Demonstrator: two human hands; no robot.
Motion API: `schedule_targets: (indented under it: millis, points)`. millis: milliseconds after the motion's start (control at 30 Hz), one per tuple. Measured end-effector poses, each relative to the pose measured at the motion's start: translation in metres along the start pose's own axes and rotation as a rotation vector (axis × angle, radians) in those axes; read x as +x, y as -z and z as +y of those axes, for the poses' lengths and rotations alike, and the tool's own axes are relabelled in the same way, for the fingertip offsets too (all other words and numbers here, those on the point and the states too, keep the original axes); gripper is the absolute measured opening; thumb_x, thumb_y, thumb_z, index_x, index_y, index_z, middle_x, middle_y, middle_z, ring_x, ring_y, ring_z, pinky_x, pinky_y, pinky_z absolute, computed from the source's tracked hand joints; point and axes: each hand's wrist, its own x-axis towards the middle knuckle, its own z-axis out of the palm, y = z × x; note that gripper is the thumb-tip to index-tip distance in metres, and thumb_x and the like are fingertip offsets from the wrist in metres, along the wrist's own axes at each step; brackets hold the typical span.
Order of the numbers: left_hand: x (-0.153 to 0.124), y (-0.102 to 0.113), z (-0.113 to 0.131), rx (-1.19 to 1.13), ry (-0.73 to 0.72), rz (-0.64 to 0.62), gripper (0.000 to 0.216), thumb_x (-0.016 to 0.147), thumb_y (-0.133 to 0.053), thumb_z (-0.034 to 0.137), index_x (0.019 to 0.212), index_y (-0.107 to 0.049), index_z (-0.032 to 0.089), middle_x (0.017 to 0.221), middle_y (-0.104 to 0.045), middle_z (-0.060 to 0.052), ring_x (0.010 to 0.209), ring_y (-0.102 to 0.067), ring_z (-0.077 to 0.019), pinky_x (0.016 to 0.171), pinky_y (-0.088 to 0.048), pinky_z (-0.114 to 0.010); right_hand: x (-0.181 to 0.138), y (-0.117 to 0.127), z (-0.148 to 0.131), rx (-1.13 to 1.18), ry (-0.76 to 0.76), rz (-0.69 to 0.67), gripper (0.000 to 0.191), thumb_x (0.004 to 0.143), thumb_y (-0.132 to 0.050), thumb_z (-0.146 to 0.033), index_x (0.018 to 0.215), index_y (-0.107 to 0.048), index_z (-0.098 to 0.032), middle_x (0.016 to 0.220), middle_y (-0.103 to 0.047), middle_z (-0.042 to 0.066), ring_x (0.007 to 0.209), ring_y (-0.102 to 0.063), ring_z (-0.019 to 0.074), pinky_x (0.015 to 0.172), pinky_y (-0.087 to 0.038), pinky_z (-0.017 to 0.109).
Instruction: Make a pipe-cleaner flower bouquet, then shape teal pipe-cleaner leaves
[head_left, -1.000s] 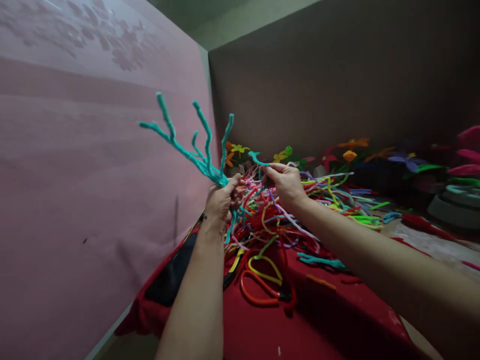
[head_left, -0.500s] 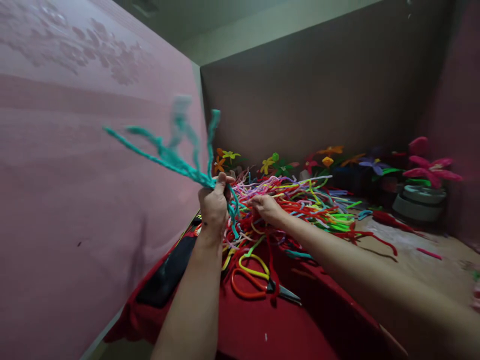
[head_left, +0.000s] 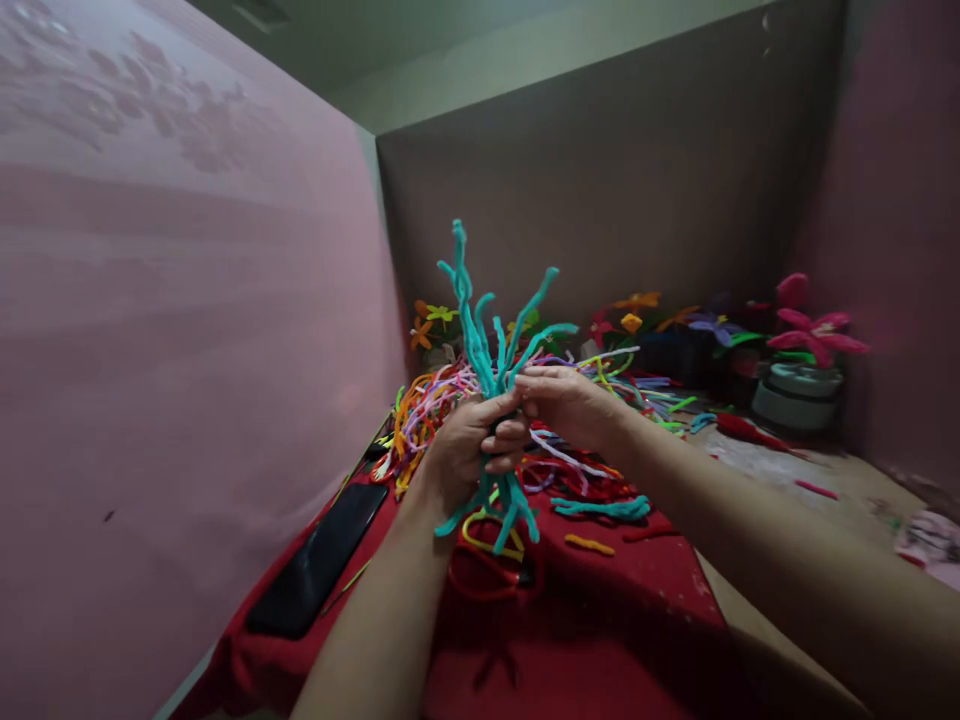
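Two hands are engaged on one teal bundle of fuzzy stems (head_left: 480, 350), held in the air above the red-covered surface (head_left: 592, 650) and in front of a mixed pile of coloured stems (head_left: 427, 410). Left hand (head_left: 476, 440): clenched around the bundle's middle, thumb uppermost. Right hand (head_left: 574, 400): fingers drawn together against the bundle just above the left thumb; whether a strand is pinched between them cannot be told.

Progress, as judged: partway. Several teal strands are gathered into one stalk, and the tall left branch appears twisted, with a small fork below its tip. Outstanding: the upper branches spread apart at differing heights, and the lower ends hang loose and splayed below the fist. No binding is visible; the fist hides the middle.

Orientation: long axis close to upright, top leaning slightly left. Branch tips point up and fan to both sides; the lower ends point down, towards the scissors (head_left: 480, 594).

Also noted on the surface: a loose teal bunch (head_left: 604, 508) lying crosswise, a short orange piece (head_left: 589, 545) near it, and a dark phone (head_left: 319, 560) at the left edge.
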Motion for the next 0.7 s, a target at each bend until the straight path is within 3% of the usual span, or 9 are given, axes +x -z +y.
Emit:
schedule_targets:
  millis: [133,367,700]
  points:
    - [0.008,-0.008,-0.012,0.054,0.112,-0.112,0.022,0.085,-0.046,0.028,0.081,-0.058,0.010,0.049,-0.028,0.009,0.033,-0.015,-0.0003,0.027,-0.023,-0.011,-0.018,0.008,-0.004,0.017,-0.032,0.092,0.025,0.065,-0.068,-0.030,0.054,-0.055,-0.012,0.043,-0.052,-0.003,0.039,-0.047,0.0068,0.044,-0.036,0.020]
    - [0.019,-0.019,-0.034,0.097,0.201,-0.171,0.016,0.080,-0.054,0.028,0.080,-0.055,0.012,0.049,-0.029,0.009,0.034,-0.014,-0.0004,0.028,-0.022,-0.010,-0.050,0.003,-0.004,-0.118,0.041,0.369,0.031,0.066,-0.068,-0.034,0.050,-0.050,-0.014,0.036,-0.046,-0.005,0.029,-0.037,0.0046,0.032,-0.026,0.018]
    - [0.021,-0.028,-0.053,0.059,0.185,-0.271,0.040,0.077,-0.054,0.048,0.081,-0.059,0.008,0.049,-0.038,0.007,0.032,-0.014,0.0016,0.027,-0.024,-0.011,-0.075,0.008,0.000,0.009,0.003,0.455,0.026,0.063,-0.067,-0.030,0.050,-0.051,-0.015,0.029,-0.046,-0.003,0.024,-0.040,0.0093,0.028,-0.030,0.020]
